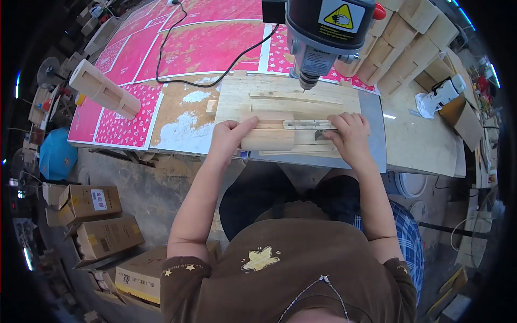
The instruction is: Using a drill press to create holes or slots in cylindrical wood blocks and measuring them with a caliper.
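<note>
A pale, rounded wooden piece (267, 141) with a lengthwise groove lies on a wooden board (291, 86) at the bench's near edge. My left hand (227, 139) grips its left end, thumb on top and fingers mostly hidden behind it. On the right, my right hand (350, 134) is closed around the end of a narrow light strip (307, 124) running beside the wooden piece. A small dark metal part (323, 134) shows by my right thumb; whether I hold it too, I cannot tell. The drill press (318, 46) stands just beyond, its chuck (308, 81) above the board.
A tall hollow wooden cylinder (105, 89) stands at the left on pink sheets (199, 46). A black cable (242, 55) crosses them. More wooden cylinders (396, 46) are stacked at the back right, near a white bottle-like container (444, 97). Cardboard boxes (110, 237) sit on the floor.
</note>
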